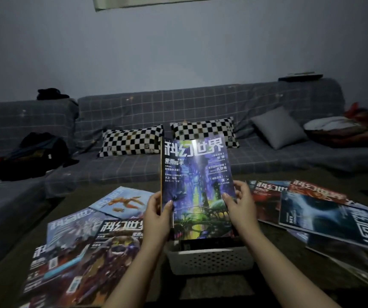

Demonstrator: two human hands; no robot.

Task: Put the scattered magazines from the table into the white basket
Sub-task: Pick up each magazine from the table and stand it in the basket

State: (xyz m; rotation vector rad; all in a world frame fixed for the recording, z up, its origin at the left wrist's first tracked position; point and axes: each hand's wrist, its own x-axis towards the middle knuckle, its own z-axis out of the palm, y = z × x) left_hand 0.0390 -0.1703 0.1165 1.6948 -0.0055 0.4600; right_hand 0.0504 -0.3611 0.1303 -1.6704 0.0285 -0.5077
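Note:
I hold a purple-blue magazine (197, 185) upright over the white basket (209, 260), its lower edge down inside the basket. My left hand (157, 215) grips its left edge and my right hand (239, 203) grips its right edge. The basket stands on the table straight below my hands, and a dark item shows inside it. Several other magazines lie flat on the table: a pile at the left (78, 252), a light blue one (123, 202) behind that pile, and an overlapping pile at the right (325, 216).
The low dark table (212, 290) fills the foreground. Behind it runs a grey checked sofa (200, 107) with two chequered pillows (132, 141), a grey cushion (277, 127) and dark clothes (34, 156) on its left part.

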